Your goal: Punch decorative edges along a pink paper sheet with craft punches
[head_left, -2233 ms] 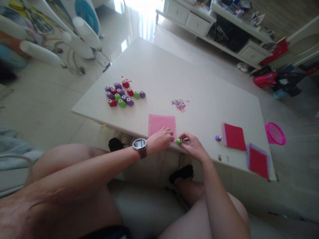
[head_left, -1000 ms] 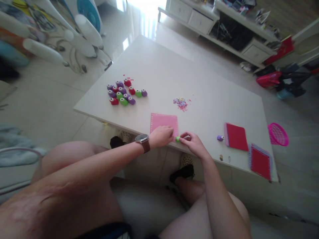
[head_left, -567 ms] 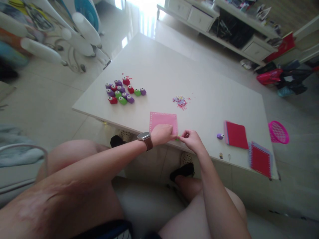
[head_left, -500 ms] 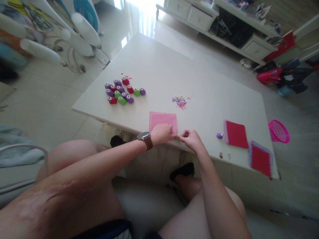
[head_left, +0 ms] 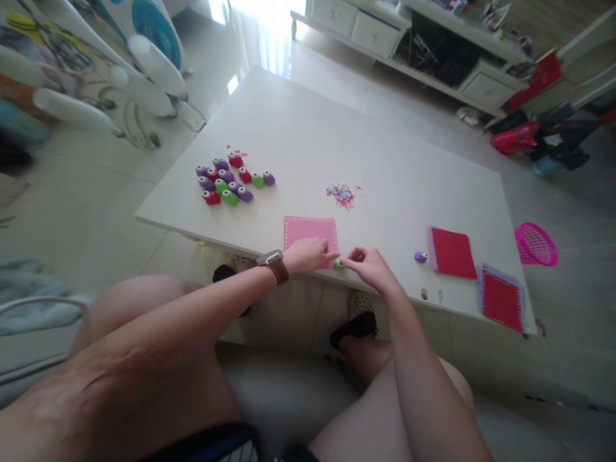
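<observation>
A pink paper sheet with small holes punched along its edges lies at the table's near edge. My left hand, with a watch on the wrist, rests on its lower part and holds it there, one finger pointing toward a small green craft punch. That punch sits at the sheet's lower right corner. My right hand pinches the punch's right side between thumb and fingers. Part of the sheet is hidden under my left hand.
Several purple, red and green punches cluster at the table's left. Paper confetti lies mid-table. To the right are a purple punch, a stack of coloured paper, punched sheets and a pink basket.
My left finger has lifted off the green punch, so more of it shows. My right hand stays beside it. The whole view has shifted slightly.
</observation>
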The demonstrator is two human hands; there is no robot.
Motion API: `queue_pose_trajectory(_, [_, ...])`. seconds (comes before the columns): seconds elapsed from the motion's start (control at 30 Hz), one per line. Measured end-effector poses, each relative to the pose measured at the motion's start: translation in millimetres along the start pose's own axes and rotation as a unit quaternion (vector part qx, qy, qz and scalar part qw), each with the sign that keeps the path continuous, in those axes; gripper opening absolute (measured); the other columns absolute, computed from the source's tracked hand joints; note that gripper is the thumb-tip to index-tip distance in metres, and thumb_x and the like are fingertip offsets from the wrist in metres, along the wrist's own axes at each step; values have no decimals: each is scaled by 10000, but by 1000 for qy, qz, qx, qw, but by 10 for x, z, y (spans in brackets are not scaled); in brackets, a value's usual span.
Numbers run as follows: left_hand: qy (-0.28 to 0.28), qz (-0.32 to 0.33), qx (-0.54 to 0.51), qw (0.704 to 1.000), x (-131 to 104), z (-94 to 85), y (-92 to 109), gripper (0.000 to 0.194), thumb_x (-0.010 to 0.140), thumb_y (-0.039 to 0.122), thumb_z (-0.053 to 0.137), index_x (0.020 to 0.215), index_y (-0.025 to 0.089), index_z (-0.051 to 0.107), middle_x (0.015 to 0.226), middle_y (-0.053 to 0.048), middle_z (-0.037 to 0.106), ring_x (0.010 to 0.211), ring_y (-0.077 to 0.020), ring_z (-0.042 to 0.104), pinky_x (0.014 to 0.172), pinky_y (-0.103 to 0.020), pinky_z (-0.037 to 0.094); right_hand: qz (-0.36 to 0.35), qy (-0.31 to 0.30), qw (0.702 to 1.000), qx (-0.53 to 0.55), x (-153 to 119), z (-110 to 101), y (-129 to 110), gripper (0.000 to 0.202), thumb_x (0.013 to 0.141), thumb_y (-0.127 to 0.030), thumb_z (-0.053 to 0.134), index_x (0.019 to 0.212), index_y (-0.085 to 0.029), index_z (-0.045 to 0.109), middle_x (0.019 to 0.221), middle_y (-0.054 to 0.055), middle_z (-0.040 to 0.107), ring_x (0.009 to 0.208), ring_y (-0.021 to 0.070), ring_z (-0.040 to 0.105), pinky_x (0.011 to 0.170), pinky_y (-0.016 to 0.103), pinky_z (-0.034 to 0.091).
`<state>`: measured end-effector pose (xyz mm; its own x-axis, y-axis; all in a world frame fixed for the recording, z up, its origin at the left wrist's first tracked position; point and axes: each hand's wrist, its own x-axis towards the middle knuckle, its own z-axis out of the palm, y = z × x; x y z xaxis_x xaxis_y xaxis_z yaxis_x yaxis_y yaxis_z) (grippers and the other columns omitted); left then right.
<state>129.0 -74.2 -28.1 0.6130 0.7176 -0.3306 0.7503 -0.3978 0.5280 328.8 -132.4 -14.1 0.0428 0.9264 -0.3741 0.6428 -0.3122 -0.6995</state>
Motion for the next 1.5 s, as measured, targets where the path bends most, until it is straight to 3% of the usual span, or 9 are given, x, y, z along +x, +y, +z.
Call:
queue_pose_trajectory(0.17, [0, 12, 7, 1000, 4, 0, -18, 407, 987, 393, 396, 973, 144, 718, 996, -156, 762, 861, -261, 704, 719, -331, 468, -77, 14, 996, -41, -73, -19, -6, 358, 653, -295, 828, 982, -205, 720, 1017, 41, 692, 874, 187, 608, 786, 309, 478])
queue_pose_trajectory(0.27, [4, 16, 7, 1000, 8, 22, -31, 365, 957, 320, 399, 967, 144, 719, 978, -151, 763, 842, -254, 699, 703, -331, 463, -108, -27, 992, -55, -87, -3, -39, 209, 736, -227, 736, 944, -220, 751, 977, 27, 692, 873, 175, 615, 800, 298, 472])
queue_pose_trajectory(0.53, [9, 16, 12, 1000, -12, 15, -19, 334, 934, 262, 402, 950, 149, 716, 1003, -144, 761, 849, -241, 692, 718, -329, 474, -22, 76, 988, -131, -19, -213, 168, 135, 748, -199, 692, 882, -208, 704, 944, 19, 714, 812, 171, 615, 791, 304, 461])
queue_pose_trajectory(0.73, [13, 16, 11, 1000, -14, 11, -29, 258, 920, 242, 437, 913, 169, 685, 986, -120, 755, 844, -232, 690, 685, -325, 452, 9, 85, 982, -171, -25, -211, 282, 124, 750, -197, 682, 873, -211, 674, 918, 21, 708, 810, 174, 618, 757, 296, 452])
queue_pose_trajectory(0.83, [17, 37, 28, 999, -44, 10, -50, 201, 874, 334, 556, 945, 182, 666, 986, -106, 748, 858, -247, 688, 677, -325, 455, 3, 86, 980, -179, -30, -200, 270, 117, 751, -180, 666, 865, -208, 663, 910, 26, 699, 820, 176, 619, 761, 295, 453])
queue_pose_trajectory(0.93, [14, 89, 62, 994, -92, 7, -78, 325, 763, 410, 709, 985, 179, 649, 1025, -117, 737, 913, -275, 685, 719, -334, 478, 0, 84, 981, -177, -26, -192, 256, 109, 756, -174, 660, 860, -207, 657, 906, 27, 693, 832, 180, 624, 770, 297, 459])
queue_pose_trajectory(1.07, [7, 126, 78, 989, -126, -17, -109, 205, 751, 270, 668, 937, 188, 650, 1017, -112, 728, 913, -254, 679, 748, -327, 479, -1, 79, 983, -163, -21, -184, 255, 111, 756, -172, 668, 859, -212, 655, 905, 22, 694, 848, 187, 627, 782, 303, 469])
queue_pose_trajectory(1.27, [-23, 108, 52, 992, -81, -114, -142, 161, 759, 276, 591, 885, 200, 658, 906, -77, 731, 768, -214, 645, 621, -311, 406, -93, 83, 971, -202, -59, -167, 154, 157, 770, -169, 681, 920, -209, 703, 1029, 61, 688, 1046, 253, 591, 941, 403, 445])
queue_pose_trajectory(1.5, [-25, 94, 61, 993, -72, -166, -215, 230, 712, 276, 598, 909, 194, 683, 906, -86, 732, 773, -228, 645, 650, -319, 430, -151, -6, 962, -228, -129, -36, 6, 188, 911, -237, 619, 908, -294, 799, 1212, 74, 661, 1198, 296, 497, 975, 502, 379])
